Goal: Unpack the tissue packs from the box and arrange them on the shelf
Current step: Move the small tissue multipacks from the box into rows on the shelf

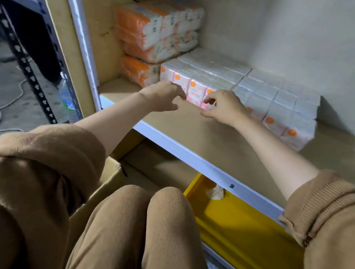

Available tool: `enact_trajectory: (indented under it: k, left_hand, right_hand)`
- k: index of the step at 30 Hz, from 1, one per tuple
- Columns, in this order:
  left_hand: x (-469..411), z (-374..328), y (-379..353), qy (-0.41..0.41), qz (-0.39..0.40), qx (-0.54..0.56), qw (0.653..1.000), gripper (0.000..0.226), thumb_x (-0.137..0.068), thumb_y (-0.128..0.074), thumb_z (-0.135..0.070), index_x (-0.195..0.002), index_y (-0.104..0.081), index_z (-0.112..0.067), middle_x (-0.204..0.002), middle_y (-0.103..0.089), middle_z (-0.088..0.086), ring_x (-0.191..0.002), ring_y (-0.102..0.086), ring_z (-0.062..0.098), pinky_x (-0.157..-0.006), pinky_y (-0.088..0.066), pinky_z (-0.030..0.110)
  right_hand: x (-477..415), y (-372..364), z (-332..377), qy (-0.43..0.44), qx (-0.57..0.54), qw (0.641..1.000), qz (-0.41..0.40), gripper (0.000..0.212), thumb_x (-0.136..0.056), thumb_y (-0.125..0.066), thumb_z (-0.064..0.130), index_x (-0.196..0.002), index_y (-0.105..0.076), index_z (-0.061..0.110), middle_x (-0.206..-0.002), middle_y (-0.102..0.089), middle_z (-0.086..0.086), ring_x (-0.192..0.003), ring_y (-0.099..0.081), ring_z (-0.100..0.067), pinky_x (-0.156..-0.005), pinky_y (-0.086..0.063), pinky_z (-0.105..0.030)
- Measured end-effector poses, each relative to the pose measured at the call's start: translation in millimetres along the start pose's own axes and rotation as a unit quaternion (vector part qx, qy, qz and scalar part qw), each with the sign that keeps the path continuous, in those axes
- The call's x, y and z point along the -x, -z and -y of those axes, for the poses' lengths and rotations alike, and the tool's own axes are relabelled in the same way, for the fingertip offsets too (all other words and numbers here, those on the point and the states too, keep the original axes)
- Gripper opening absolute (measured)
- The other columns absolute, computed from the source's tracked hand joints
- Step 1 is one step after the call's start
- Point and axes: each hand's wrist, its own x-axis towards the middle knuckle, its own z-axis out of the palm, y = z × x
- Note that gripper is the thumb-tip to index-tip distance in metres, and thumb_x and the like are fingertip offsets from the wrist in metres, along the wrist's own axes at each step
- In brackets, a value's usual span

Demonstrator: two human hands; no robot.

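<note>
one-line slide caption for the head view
Left hand and right hand at the front row of pink tissue packs on the shelf, beside stacked orange packs.

Both my arms reach forward, sleeves [41, 150] pushed up, forearms bare. My left hand [162, 95] hovers palm down, its fingers loosely curled and holding nothing. My right hand [223, 106] is just beside it, thumb and curled fingers drawn close together; whether they pinch anything I cannot tell.
</note>
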Motion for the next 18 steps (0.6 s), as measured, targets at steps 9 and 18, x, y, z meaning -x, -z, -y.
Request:
enact_trajectory:
  k: [9, 18]
  left_hand:
    - [114, 60, -17, 0.136, 0.006, 0.032, 0.99, 0.038, -0.091, -0.053, -0.014, -0.129, -0.053, -0.015, -0.137, -0.053, 0.005, -0.124, -0.049, 0.026, -0.1, -0.039, 0.035]
    - [241, 134, -69, 0.313, 0.046, 0.067, 0.946, 0.041, -0.088, -0.057, -0.013, -0.129, -0.055, -0.017, -0.138, -0.052, 0.008, -0.126, -0.05, 0.027, -0.107, -0.041, 0.041]
  right_hand:
    - [5, -52, 117, 0.156, -0.058, 0.984, 0.064, 0.037, -0.079, -0.065, 0.017, -0.114, -0.064, 0.006, -0.117, -0.065, -0.013, -0.109, -0.057, -0.025, -0.088, -0.044, -0.029]
    - [13, -142, 208, 0.268, -0.046, 0.942, 0.198, 0.039, -0.083, -0.065, 0.024, -0.118, -0.061, 0.008, -0.117, -0.064, -0.012, -0.107, -0.059, -0.025, -0.081, -0.044, -0.027]
